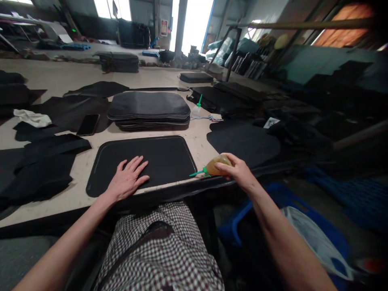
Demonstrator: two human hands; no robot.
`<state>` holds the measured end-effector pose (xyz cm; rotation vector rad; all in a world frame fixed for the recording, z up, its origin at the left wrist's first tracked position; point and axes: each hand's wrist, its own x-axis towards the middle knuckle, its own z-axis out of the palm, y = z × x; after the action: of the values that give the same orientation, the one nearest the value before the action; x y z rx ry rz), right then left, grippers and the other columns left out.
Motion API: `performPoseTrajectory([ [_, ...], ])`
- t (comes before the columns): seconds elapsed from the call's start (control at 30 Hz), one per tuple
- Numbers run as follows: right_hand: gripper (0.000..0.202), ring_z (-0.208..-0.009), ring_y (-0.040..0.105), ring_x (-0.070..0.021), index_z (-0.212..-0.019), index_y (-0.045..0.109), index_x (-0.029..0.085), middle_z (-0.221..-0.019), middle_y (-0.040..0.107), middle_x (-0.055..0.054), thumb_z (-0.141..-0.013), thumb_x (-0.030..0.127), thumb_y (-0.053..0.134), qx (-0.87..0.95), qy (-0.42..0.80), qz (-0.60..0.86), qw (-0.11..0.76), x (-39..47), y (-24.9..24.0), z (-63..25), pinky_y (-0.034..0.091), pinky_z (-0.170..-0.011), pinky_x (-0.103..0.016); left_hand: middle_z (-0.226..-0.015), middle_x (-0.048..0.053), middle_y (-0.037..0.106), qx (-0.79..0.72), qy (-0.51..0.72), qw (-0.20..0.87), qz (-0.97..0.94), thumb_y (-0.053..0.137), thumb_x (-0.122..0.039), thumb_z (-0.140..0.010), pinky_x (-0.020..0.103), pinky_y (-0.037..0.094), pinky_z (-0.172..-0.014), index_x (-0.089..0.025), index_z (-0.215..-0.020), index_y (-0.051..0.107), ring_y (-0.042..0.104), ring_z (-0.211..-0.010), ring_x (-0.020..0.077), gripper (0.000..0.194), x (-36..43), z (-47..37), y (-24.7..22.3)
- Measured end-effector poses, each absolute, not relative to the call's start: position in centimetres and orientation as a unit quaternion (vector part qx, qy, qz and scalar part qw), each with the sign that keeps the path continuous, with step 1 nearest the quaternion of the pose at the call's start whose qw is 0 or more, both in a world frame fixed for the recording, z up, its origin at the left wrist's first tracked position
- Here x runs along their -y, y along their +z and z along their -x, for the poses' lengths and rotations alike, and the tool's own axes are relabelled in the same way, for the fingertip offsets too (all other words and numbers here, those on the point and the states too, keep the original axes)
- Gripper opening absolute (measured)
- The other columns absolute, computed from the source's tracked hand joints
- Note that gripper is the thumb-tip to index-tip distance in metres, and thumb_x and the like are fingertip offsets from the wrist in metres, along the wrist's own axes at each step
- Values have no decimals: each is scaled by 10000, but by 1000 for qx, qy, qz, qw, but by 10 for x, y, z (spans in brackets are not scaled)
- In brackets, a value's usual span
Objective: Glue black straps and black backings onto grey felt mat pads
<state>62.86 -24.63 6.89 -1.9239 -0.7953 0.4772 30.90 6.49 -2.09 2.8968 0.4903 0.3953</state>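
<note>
A black panel with rounded corners (163, 161) lies flat near the table's front edge, a thin pale line running along part of its border. My left hand (129, 178) rests on its lower left part, fingers spread. In my right hand (232, 167) is a squeeze bottle (214, 165) of yellowish-brown contents, tipped sideways. Its green nozzle points left, at the panel's lower right corner; whether the tip touches is unclear. Behind the panel sits a stack of similar black panels (148, 107).
A second bottle with a green nozzle (197, 108) stands right of the stack. On the left are a phone (88, 124), a white cloth (32, 117) and black sheets (39, 161). More black pieces (245, 141) lie right. A blue crate (281, 202) is below the table.
</note>
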Motion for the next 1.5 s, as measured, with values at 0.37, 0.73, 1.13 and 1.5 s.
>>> performPoseTrajectory([
  [0.37,530,-759,625,-238,-1120,665,235,-929,681,-29,-777,626,766,380,255,740,493,172,38,-538,501,-512,-297,-1663,71,401,-244,228,467,-819,237,-726,-1012,540,156,-1296,-300,-1504,543,302,-1571,275,719,-80,-293,11],
  [0.73,499,-900,667,-286,-1112,650,238,-1007,710,-48,-784,604,737,498,240,680,482,62,35,-436,537,-828,-405,-1319,127,718,-321,550,511,-578,374,-735,-994,449,369,-1198,-201,-1230,710,601,-1342,265,674,-96,-215,51],
  [1.13,549,-991,662,-305,-1140,607,215,-1097,700,-102,-813,648,693,533,143,669,498,-18,27,-405,523,-933,-444,-1194,124,760,-362,607,529,-469,405,-700,-1003,398,449,-1099,-188,-1148,715,677,-1204,240,616,-70,-168,41],
  [1.5,610,-1105,622,-370,-1141,559,199,-1178,674,-186,-732,633,689,447,132,750,470,-127,46,-444,495,-950,-504,-1174,131,762,-397,595,550,-432,444,-710,-984,430,457,-1112,-185,-1197,693,683,-1199,256,619,-60,-161,26],
])
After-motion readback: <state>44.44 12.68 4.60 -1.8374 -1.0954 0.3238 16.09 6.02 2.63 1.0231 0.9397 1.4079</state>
